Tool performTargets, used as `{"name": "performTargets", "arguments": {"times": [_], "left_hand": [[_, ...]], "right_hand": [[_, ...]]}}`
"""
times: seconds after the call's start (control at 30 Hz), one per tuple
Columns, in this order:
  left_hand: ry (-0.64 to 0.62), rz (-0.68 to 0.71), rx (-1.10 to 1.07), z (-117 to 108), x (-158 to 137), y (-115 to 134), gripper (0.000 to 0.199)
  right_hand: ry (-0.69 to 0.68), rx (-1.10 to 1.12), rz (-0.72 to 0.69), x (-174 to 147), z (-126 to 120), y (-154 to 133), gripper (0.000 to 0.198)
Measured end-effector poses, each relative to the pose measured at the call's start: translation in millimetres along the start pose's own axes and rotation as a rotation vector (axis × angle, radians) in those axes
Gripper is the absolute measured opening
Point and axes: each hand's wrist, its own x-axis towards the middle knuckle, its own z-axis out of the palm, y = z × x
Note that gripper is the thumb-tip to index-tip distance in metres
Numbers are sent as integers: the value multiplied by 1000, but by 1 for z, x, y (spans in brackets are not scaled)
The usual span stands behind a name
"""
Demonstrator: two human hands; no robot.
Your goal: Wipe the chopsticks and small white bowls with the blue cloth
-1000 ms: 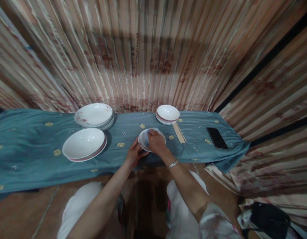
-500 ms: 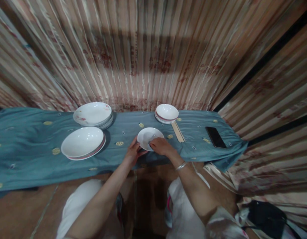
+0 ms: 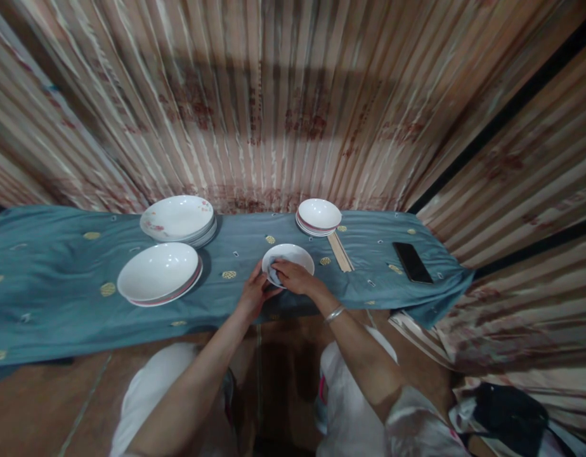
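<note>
A small white bowl point(image 3: 299, 254) sits at the front of the cloth-covered table, between my two hands. My left hand point(image 3: 255, 289) grips its left rim, thumb near the top edge and fingers below. Inside the bowl, my right hand point(image 3: 293, 275) presses a crumpled greyish-white cloth point(image 3: 274, 271) against the left inner wall. The fingers are closed over the cloth, which partly hides it. A silver bangle point(image 3: 334, 313) circles my right wrist.
Stacked small bowls point(image 3: 319, 216) stand behind, with wooden chopsticks point(image 3: 340, 252) beside them. A black phone point(image 3: 412, 262) lies to the right. Stacked plates point(image 3: 177, 218) and large bowls point(image 3: 158, 273) stand on the left. A pleated curtain point(image 3: 293, 127) hangs directly behind the table point(image 3: 245, 231).
My right hand has slid left inside the bowl, from its right side to its left wall, and more of the cloth shows. My left hand keeps its hold.
</note>
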Motion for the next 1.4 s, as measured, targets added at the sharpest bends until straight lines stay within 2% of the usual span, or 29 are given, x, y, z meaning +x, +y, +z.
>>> {"name": "performTargets", "arguments": {"times": [0.13, 0.43, 0.6, 0.7, 0.87, 0.97, 1.07, 1.2, 1.4], "left_hand": [[-16, -8, 1, 0, 1, 1, 40], [-34, 4, 46, -1, 0, 1, 45], [-4, -13, 63, 1, 1, 1, 47], [-7, -9, 63, 2, 0, 2, 46], [-37, -1, 39, 0, -1, 2, 50], [-30, -5, 43, -2, 0, 1, 51], [-15, -3, 52, -2, 0, 0, 49], [5, 29, 47, -1, 0, -1, 39], [73, 57, 15, -3, 3, -5, 19]], "right_hand": [[14, -84, 15, -2, -1, -2, 40], [-60, -340, 211, -15, -20, -13, 35], [-121, -411, 209, -26, -30, -15, 36], [-125, -338, 166, -31, -33, -13, 38], [-93, -44, 96, -34, -29, -9, 32], [-24, 137, 37, -31, -20, -9, 25], [64, 268, 10, -25, -9, -11, 27], [186, 320, -18, -16, 4, -17, 31], [295, 249, -97, -5, 12, -24, 37]]}}
